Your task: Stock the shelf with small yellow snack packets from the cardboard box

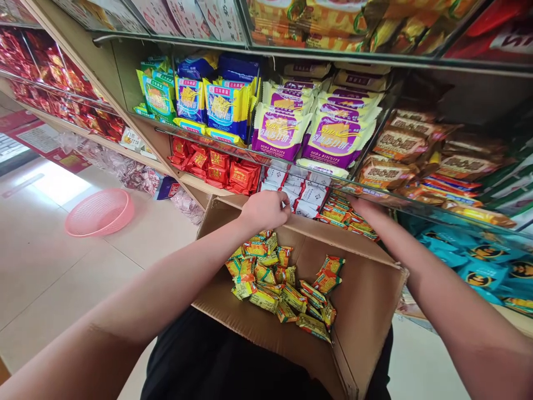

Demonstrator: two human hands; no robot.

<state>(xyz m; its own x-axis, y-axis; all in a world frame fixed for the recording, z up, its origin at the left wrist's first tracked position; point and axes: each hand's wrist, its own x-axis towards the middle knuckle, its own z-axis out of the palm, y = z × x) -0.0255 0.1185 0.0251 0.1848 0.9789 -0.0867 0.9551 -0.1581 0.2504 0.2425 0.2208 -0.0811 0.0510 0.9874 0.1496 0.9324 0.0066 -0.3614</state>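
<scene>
Cardboard-brown open box point(366, 311) holds small yellow-green wrapped snack packets point(283, 283). My left hand point(266, 210) is curled shut at its far rim, contents hidden. My right hand point(361, 206) reaches among matching shelf packets point(341, 215), grip unseen. I judge lifting out calls for clearing the glass shelf lip point(437, 208).

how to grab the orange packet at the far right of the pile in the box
Probably from above, through the open top of the cardboard box: the packet lies flat on the floor, so set the grip across its narrow width, where bare cardboard leaves finger room.
</scene>
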